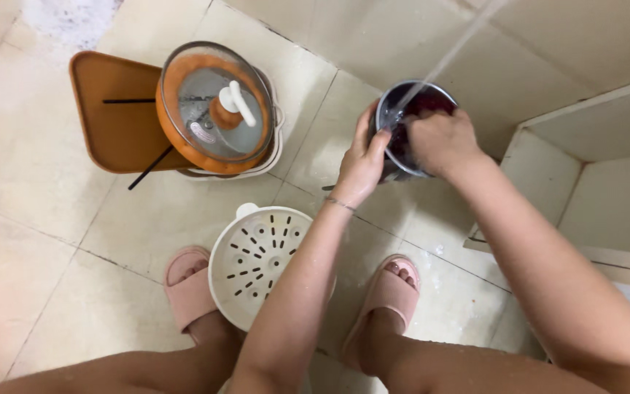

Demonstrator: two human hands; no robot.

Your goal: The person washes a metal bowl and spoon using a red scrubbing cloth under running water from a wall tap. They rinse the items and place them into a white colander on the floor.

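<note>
The left hand (362, 164) grips the near-left rim and outer wall of a round metal pot (411, 128), fingers curled over its edge. The right hand (442, 138) is closed in a loose fist and reaches into the pot from the right, knuckles up, covering much of the dark inner surface. The pot is held above the tiled floor (52, 204), in the upper middle of the view, between the two forearms. Its mouth faces upward and tilts slightly toward the upper left. The pot is round, so no long axis is evident. A stream of water (452, 52) descends diagonally from the upper right and lands inside the far-left part of the pot.

On the floor, a white perforated steamer tray (257, 259) lies between two pink slippers (187, 284). Farther left, a glass lid with an orange rim (215, 108) rests on a white cooker, which stands on an orange tray (114, 117).
</note>
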